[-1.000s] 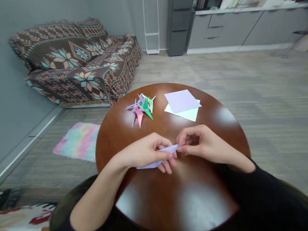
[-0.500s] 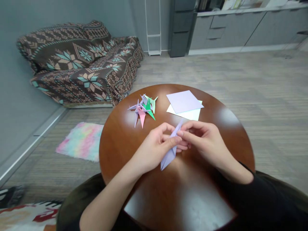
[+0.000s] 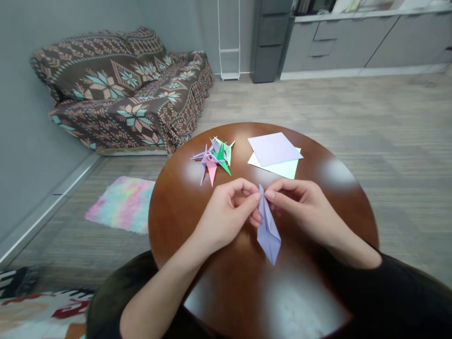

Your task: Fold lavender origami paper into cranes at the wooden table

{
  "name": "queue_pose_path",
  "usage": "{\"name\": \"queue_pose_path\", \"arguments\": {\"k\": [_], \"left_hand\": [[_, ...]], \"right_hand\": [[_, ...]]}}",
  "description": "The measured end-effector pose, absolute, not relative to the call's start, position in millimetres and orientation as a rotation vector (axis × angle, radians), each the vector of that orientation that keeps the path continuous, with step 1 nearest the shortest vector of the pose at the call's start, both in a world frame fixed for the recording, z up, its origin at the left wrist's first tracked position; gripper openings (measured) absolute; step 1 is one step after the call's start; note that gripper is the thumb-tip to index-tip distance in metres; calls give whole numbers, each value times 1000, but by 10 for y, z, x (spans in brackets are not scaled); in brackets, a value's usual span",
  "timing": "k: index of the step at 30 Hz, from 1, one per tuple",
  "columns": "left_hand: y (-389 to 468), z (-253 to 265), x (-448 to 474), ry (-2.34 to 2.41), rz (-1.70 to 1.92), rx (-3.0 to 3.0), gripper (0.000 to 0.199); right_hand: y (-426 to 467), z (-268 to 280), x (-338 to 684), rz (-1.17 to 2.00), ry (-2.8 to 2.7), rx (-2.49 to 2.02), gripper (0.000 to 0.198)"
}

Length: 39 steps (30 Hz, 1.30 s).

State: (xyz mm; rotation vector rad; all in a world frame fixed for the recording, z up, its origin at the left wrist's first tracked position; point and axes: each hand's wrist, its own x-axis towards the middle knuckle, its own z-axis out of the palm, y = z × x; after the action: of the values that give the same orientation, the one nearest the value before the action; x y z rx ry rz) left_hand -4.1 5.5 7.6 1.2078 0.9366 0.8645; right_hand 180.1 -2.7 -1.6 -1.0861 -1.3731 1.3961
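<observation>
A folded piece of lavender origami paper [image 3: 270, 235] hangs between my hands above the table, its wide pointed end toward me. My left hand [image 3: 231, 212] pinches its narrow upper part from the left, thumb on top. From the right, my right hand [image 3: 296, 200] pinches the same upper part between thumb and forefinger. Beyond my left hand lies a cluster of finished origami cranes [image 3: 212, 160] in lavender, pink and green. Past my right hand, a flat lavender paper sheet [image 3: 275, 149] overlaps a pale green paper sheet [image 3: 287, 168].
The round brown wooden table [image 3: 176, 207] is in front of me. A sofa [image 3: 123, 94] under a patterned cover stands at the back left, with a fluffy pastel rug [image 3: 122, 205] near it. Grey cabinets [image 3: 346, 42] line the far wall.
The folded lavender paper has turned so its wide end now points down and slightly right instead of down-left. Both hands have shifted their pinch to its upper part.
</observation>
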Motion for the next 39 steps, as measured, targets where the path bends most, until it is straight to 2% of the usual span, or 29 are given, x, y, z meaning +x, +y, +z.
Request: {"name": "queue_pose_path", "arguments": {"k": [16,28,39], "left_hand": [[25,122,-20,911,885,1122,16],[-4,119,-19,878,923,1095,25],[-2,124,-23,830,997,1087,20]], "right_hand": [[-17,-62,1801,1567,-1237,-1056,16],[-141,44,1700,1256,-1313,-1152,14],[-188,95,1700,1236,-1383,-1194,13]]}}
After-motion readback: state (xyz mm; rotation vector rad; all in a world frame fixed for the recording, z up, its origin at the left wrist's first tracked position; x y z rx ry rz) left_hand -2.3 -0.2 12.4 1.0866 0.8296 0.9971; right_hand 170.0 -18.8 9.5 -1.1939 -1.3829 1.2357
